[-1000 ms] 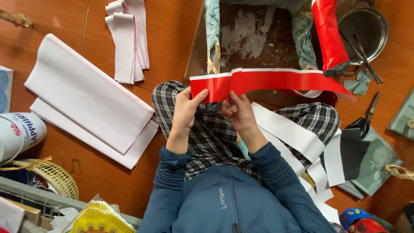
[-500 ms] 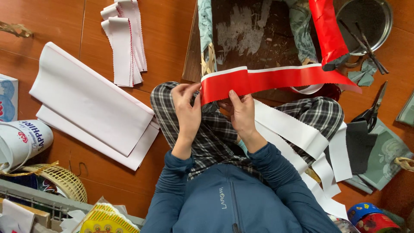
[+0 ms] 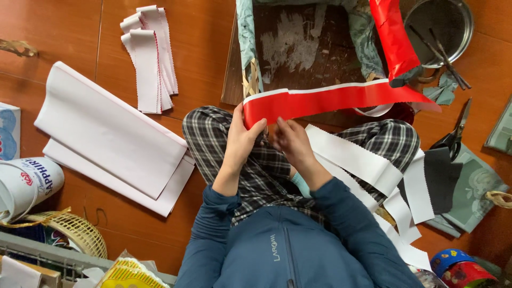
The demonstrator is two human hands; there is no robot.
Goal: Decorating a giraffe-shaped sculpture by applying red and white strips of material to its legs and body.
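**Both hands on red strip end, over the lap**

Head view:
- Person sits cross-legged on the orange-brown floor [image 3: 202,48], plaid trousers, blue jacket.
- Left hand [image 3: 242,140]: grip clenched on the left end of the red paper strip [image 3: 330,100], fingers wrapped over the lower edge, thumb side up against the red face.
- Right hand [image 3: 288,143]: just right of the left hand, fingers at the strip's lower edge. Touching it; can't tell whether the grip is pinched shut on it, fingertips are hidden behind the paper.
- Strip: red with a white band along the top edge, held roughly level above the knees, runs right to a pointed tip near the scissors [image 3: 453,136]. Right part passes under a hanging red roll [image 3: 393,37].
- Far side of the strip: dark wooden board [image 3: 298,42] with white smears.
- Far right: round metal bowl [image 3: 442,24] with thin sticks in it.
- White paper strips [image 3: 362,160] drape over the right knee and trail down to the floor at near right.
- Left: big folded white sheets [image 3: 112,138] flat on the floor; further off, a stack of short white strips [image 3: 152,58].
- Near left: white can [image 3: 26,184] on its side, woven basket [image 3: 74,234] beside it.
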